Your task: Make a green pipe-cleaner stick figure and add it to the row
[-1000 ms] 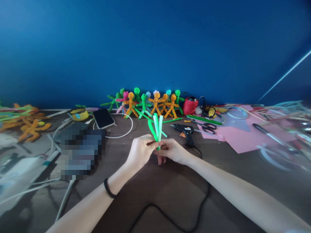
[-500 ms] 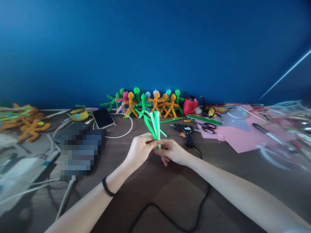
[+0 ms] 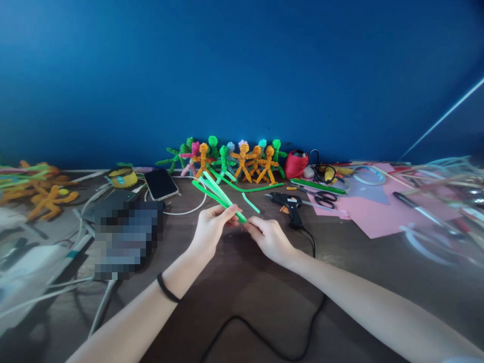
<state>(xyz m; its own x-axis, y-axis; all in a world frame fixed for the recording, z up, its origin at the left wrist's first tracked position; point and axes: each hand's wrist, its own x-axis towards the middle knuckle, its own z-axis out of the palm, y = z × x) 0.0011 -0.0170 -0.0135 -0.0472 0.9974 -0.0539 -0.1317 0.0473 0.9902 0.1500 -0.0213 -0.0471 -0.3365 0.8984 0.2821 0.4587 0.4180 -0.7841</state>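
Observation:
A small bundle of green and pale green pipe cleaners (image 3: 216,188) is pinched in my left hand (image 3: 214,222), its free ends fanning up and to the left. My right hand (image 3: 270,236) closes thumb and fingers at the bundle's lower right end. Just beyond my hands, a bent green pipe cleaner (image 3: 260,189) and a short pale green piece (image 3: 251,203) lie on the dark table (image 3: 242,297). Behind these stands a row of pipe cleaner figures (image 3: 243,156) in orange, green, pink and pale blue.
To the right lie a black glue gun (image 3: 290,202) with a trailing cord, black scissors (image 3: 325,198) and pink paper (image 3: 374,214). Leftward are a phone (image 3: 161,183), a blurred-out dark device (image 3: 128,239), cables and orange figures (image 3: 51,201). A blue wall (image 3: 242,65) rises behind.
The bundle has tipped from upright to leaning left, and my left hand has shifted slightly left. My right hand has turned and now grips the lower end.

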